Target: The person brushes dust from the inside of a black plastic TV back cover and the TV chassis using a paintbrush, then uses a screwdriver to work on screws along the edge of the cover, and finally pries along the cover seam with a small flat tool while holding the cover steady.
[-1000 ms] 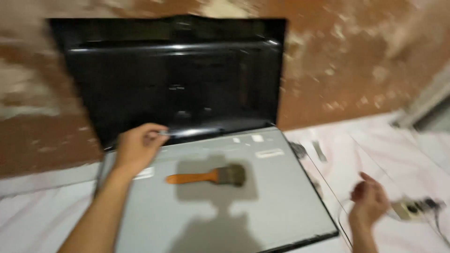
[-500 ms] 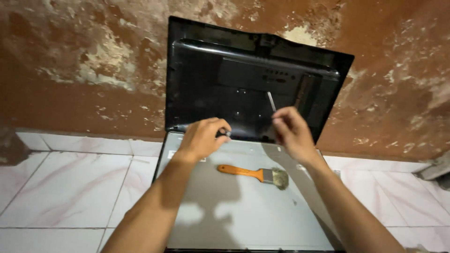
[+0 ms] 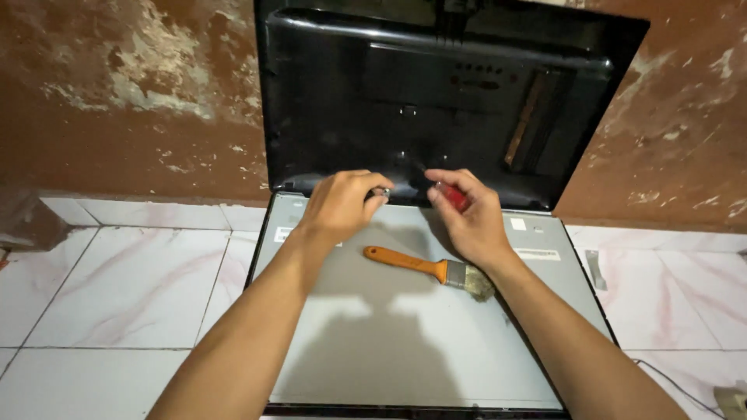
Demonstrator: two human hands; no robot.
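Observation:
My left hand [image 3: 341, 205] is closed around a small dark object at the far edge of a flat grey panel [image 3: 389, 342] lying on the floor. My right hand [image 3: 467, 214] grips a red-handled screwdriver [image 3: 454, 196], its tip pointing up towards the black plastic back cover [image 3: 443, 85] that leans against the wall. Both hands are close together near the cover's lower edge. A paintbrush [image 3: 428, 266] with an orange handle lies on the panel just below my hands.
The panel rests on a white marble-patterned tile floor [image 3: 124, 288]. A brown, peeling wall [image 3: 124, 93] stands behind. A small metal strip [image 3: 594, 268] lies on the tiles to the right, and a cable [image 3: 685, 381] runs at the lower right.
My view has steadied and moved closer. My right hand has lowered from the cover's surface to its lower edge, next to my left hand. The brush has not moved.

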